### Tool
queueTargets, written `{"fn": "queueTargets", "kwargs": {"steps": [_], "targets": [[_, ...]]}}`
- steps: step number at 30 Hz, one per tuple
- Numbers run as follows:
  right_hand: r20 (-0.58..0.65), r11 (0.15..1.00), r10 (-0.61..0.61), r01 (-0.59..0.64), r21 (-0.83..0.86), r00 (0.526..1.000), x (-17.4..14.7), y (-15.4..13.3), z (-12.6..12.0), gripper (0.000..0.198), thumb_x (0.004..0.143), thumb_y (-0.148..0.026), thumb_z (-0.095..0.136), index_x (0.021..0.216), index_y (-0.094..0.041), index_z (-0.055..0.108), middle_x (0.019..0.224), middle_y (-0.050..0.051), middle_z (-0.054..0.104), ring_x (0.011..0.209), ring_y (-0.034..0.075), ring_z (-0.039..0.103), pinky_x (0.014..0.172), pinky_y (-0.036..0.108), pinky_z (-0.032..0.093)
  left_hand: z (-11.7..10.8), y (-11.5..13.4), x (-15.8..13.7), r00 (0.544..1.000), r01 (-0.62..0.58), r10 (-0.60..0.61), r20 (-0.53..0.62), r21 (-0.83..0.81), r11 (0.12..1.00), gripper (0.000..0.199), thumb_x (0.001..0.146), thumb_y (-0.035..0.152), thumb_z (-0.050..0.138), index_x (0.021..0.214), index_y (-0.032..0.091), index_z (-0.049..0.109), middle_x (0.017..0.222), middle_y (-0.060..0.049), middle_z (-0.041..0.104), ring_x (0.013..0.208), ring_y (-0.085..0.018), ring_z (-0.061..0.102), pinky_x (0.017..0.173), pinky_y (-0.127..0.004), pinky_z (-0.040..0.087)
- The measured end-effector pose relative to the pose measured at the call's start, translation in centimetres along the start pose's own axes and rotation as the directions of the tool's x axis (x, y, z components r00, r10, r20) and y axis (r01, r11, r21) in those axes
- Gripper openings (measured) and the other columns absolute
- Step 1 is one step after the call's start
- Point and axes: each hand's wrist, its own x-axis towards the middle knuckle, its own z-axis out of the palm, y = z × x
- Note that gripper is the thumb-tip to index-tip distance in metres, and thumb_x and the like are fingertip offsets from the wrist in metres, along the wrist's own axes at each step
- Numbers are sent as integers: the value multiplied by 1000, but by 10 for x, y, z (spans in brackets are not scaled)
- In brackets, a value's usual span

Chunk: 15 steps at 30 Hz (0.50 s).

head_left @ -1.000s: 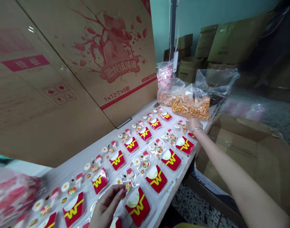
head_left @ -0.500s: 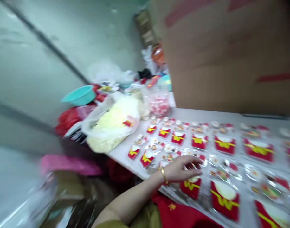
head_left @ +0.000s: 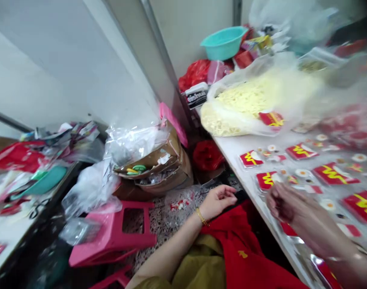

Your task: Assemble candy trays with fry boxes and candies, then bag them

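Note:
My left hand (head_left: 217, 202), with a gold bracelet at the wrist, hovers beside the table edge above the red apron (head_left: 243, 249). Its fingers are loosely bent and slightly apart, with nothing visible in them. Over the near edge of the table is my right hand (head_left: 287, 208), smeared by motion with its fingers curled; whether it holds anything is unclear. Close by it lies a clear pack with a red fries-box piece (head_left: 265, 180) marked by a yellow zigzag. Rows of similar packs with small food-shaped pieces, such as a fried egg (head_left: 303, 173), cover the table.
A large plastic bag of pale yellow pieces (head_left: 249, 96) rests at the table's far end, with a turquoise basin (head_left: 224, 43) behind. To the left are a pink stool (head_left: 111, 237), an open cardboard box (head_left: 168, 168) and a cluttered second table (head_left: 9, 237).
The view has swung left and down, bringing the stool, boxes and second table into sight. My left hand has left the packs for beside the table edge; my right hand has come into view.

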Motion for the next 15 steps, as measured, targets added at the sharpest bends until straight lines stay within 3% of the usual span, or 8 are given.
{"fn": "queueTargets", "kwargs": {"steps": [3, 6, 9, 12, 13, 15], "targets": [[198, 1000, 20, -20, 2, 980, 58, 10, 70, 38, 79, -56, 58, 69, -21, 46, 59, -2, 50, 49, 10, 40, 43, 22, 30, -75, -16, -21, 954, 8, -7, -299, 1, 1000, 38, 68, 38, 73, 94, 14, 62, 77, -1, 63, 68, -9, 57, 68, -23, 46], [313, 990, 128, -99, -105, 941, 118, 55, 143, 47, 79, -63, 53, 62, -21, 40, 49, -5, 45, 40, 8, 34, 37, 21, 23, -151, -41, -44, 844, 73, -47, -534, 28, 997, 32, 69, 40, 70, 83, 13, 61, 70, 1, 60, 61, -9, 54, 61, -21, 45], [329, 921, 323, -215, -324, 887, 162, 116, 212, 53, 77, -67, 49, 56, -20, 38, 41, -6, 39, 35, 7, 33, 35, 19, 20, -206, -53, -72, 715, 140, -78, -695, 34, 990, 35, 73, 45, 64, 85, 12, 60, 71, -2, 61, 62, -11, 56, 62, -24, 47], [331, 853, 452, -292, -433, 828, 184, 170, 263, 46, 70, -64, 61, 68, -19, 52, 56, -2, 56, 44, 9, 46, 40, 19, 34, -226, -31, -97, 555, 70, 79, -828, 141, 987, 47, 82, 46, 55, 118, 16, 53, 105, -9, 63, 93, -17, 61, 83, -30, 49], [323, 825, 496, -320, -466, 806, 187, 185, 275, 46, 68, -64, 63, 78, -19, 57, 70, 1, 62, 51, 11, 52, 45, 22, 41, -225, -19, -104, 517, 19, 166, -839, 205, 979, 50, 85, 45, 51, 128, 20, 46, 121, -9, 57, 110, -18, 55, 94, -32, 45], [306, 760, 601, -408, -506, 739, 186, 208, 294, 59, 68, -71, 57, 101, -22, 58, 98, 8, 65, 67, 17, 61, 58, 34, 50, -219, -4, -113, 489, -69, 317, -813, 326, 943, 50, 91, 43, 40, 138, 26, 36, 141, -7, 42, 130, -19, 39, 109, -36, 31]]}}
